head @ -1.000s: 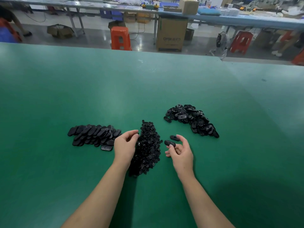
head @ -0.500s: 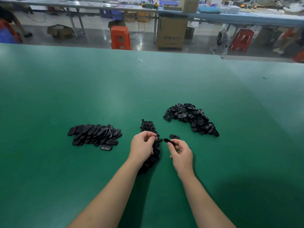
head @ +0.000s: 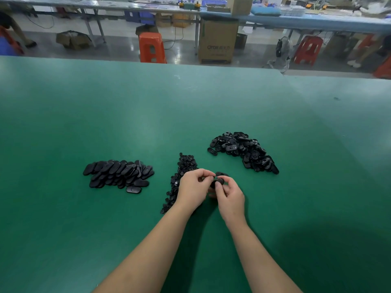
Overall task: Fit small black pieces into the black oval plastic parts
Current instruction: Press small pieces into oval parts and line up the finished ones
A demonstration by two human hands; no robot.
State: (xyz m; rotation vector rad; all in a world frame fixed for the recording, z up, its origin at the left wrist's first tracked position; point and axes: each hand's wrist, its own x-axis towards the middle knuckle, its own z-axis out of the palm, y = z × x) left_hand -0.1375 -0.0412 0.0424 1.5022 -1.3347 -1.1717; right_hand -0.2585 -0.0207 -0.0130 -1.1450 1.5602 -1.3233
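Note:
My right hand (head: 229, 196) holds a black oval part (head: 219, 182) between thumb and fingers, just above the green table (head: 190, 115). My left hand (head: 193, 187) meets it from the left, its fingertips pinching a small black piece at the oval's edge; the piece itself is mostly hidden. A heap of small black pieces (head: 184, 168) lies under and behind my left hand. One more oval part (head: 221, 174) lies on the table just beyond my fingers.
A neat stack of oval parts (head: 118, 172) lies to the left. A loose pile of oval parts (head: 243, 151) lies to the right. Past the table's far edge stand orange stools (head: 152, 47), a cardboard box (head: 218, 41) and a long bench.
My left hand left the heap of small pieces and moved right to meet my right hand. The right hand turned the oval part towards it.

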